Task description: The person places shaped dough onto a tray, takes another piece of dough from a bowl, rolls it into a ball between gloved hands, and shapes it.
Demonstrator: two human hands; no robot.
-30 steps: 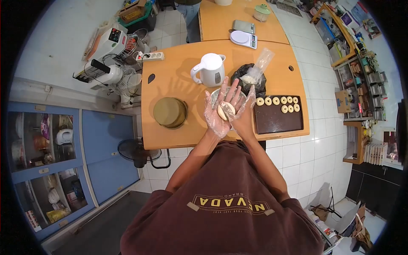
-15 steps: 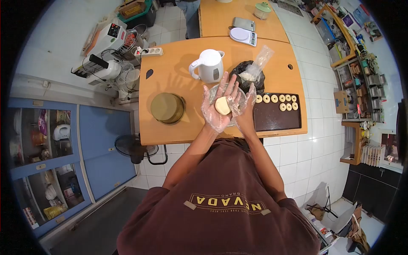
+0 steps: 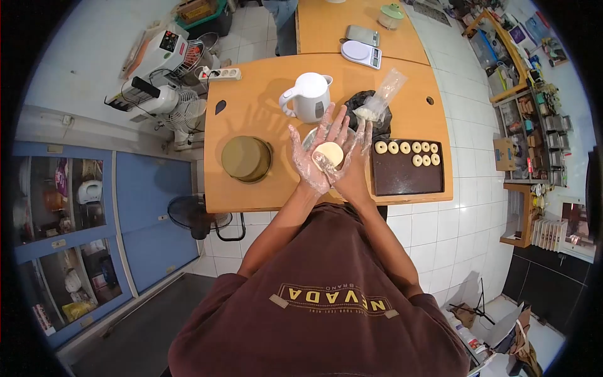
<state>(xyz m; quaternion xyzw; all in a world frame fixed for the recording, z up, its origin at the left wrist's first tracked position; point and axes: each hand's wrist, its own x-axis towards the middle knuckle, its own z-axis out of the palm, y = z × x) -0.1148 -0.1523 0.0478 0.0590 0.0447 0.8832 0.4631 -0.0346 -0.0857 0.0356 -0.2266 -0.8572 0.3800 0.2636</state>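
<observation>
Basically, L hand (image 3: 311, 168) spread flat under dough (image 3: 330, 151) (lower pt. hidden by R hand (image 3: 352, 166), also unclenched); bowl (image 3: 308, 139) mostly blocked.

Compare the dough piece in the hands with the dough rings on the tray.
The dough piece shows no hole; the dough rings have one each. The dough piece looks wider than any dough ring. The dough piece lies on the left hand; the dough rings sit in rows on the tray. Both are pale.
</observation>
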